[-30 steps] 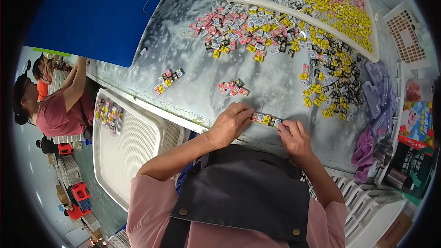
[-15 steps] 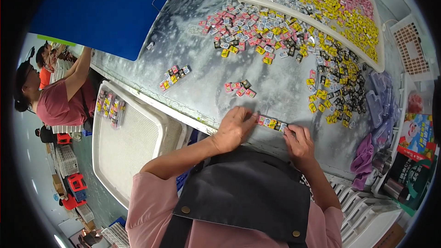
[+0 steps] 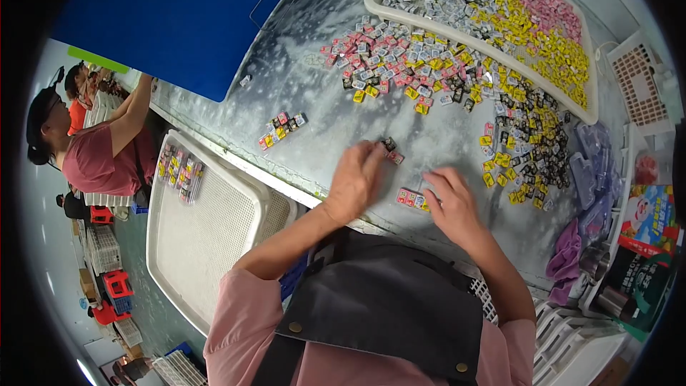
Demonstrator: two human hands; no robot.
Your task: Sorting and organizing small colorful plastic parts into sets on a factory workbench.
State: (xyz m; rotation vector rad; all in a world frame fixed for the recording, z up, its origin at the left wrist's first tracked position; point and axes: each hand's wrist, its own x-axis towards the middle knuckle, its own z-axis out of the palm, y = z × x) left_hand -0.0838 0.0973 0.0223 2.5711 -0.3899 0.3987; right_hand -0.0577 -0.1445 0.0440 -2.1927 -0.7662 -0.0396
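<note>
My left hand [image 3: 356, 179] is over a small cluster of little packets on the grey table, its fingers pointing down and blurred. A black packet [image 3: 388, 144] and a pink packet [image 3: 395, 158] show beside its fingertips; its fingers hide the rest of the cluster. Close to the table's near edge lies a short row of small pink and yellow packets [image 3: 410, 198]. My right hand [image 3: 455, 206] hovers at the right end of that row and covers part of it. Its thumb and fingers are apart, and nothing shows between them.
Loose packets [image 3: 400, 57] are spread across the far table, beside a white tray [image 3: 486, 50] heaped with more. A small packet group [image 3: 281, 130] lies left. White perforated trays [image 3: 204, 243] stand below the table's left edge. A blue board [image 3: 171, 21] and a co-worker [image 3: 107, 143] are at left.
My left hand has left the row's left end and moved up onto the small cluster. My right hand has come off the row's right end and shifted slightly left, fingers spreading.
</note>
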